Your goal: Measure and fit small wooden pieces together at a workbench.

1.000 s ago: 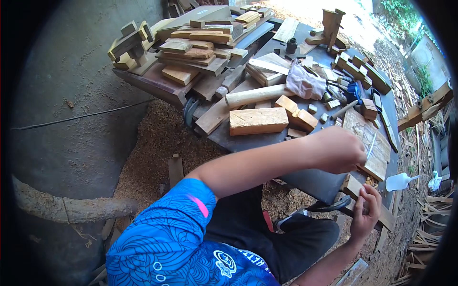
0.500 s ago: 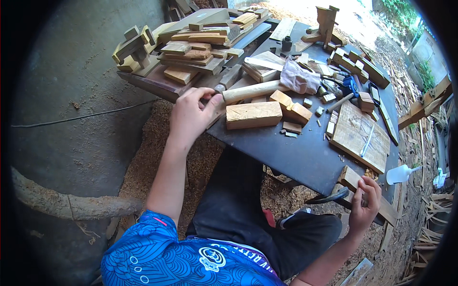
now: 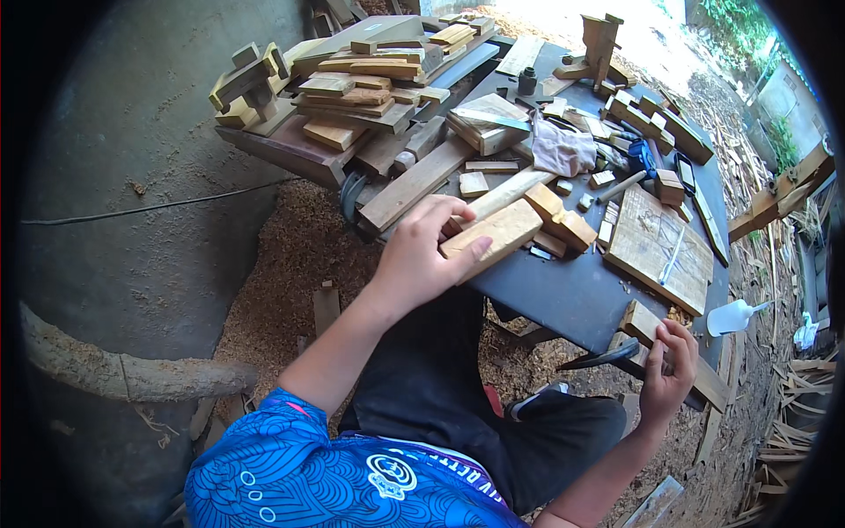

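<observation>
Looks down from the wearer's head through a round, black-rimmed fisheye, facing the dark, flat-topped table (image 3: 563,301), near enough to include the blue, wave-patterned fabric shirt (image 3: 299,458) below.

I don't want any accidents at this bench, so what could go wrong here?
The wooden block in the left hand is by the table's near edge; a loose grip might drop it. Its far end could nudge the notched piece close by. The right hand touches a small block at the edge, which might slip off.
</observation>
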`<state>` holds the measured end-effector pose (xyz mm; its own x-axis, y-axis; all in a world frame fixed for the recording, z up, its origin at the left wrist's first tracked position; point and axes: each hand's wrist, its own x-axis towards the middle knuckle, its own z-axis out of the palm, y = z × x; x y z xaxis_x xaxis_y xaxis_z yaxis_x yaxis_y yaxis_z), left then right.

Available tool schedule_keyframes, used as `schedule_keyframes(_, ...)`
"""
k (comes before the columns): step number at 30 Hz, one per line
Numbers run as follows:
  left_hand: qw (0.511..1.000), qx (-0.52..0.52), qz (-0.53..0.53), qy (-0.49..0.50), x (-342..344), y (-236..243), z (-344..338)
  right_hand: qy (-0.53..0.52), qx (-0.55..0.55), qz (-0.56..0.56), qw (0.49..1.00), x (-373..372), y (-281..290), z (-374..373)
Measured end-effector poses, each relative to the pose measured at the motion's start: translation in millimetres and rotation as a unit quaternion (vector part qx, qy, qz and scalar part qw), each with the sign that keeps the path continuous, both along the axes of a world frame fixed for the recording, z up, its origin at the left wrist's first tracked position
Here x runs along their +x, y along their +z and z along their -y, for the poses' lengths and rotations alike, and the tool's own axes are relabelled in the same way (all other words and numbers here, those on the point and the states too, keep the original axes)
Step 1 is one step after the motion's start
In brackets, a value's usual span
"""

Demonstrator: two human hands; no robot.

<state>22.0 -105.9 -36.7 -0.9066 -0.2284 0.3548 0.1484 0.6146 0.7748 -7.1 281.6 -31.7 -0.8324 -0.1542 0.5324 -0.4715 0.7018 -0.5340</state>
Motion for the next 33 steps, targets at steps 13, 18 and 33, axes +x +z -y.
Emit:
schedule_keyframes(13,0.992,-0.098,0.000,0.081,-33.0,15.3,23.8,0.011,0.004,-0.001,1.000,-1.9,0.4,2.5)
schedule_keyframes(18,0.976,-0.216,0.008,0.025,-59.2,9.2,43.3,0.003,-0.003,-0.003,1.000,-0.7,0.0,3.1)
schedule_keyframes(33,0.985,-0.150,-0.068,0.053,-28.5,25.7,7.9,-0.005,0.001,-0.026,1.000,-5.0,5.7,3.3)
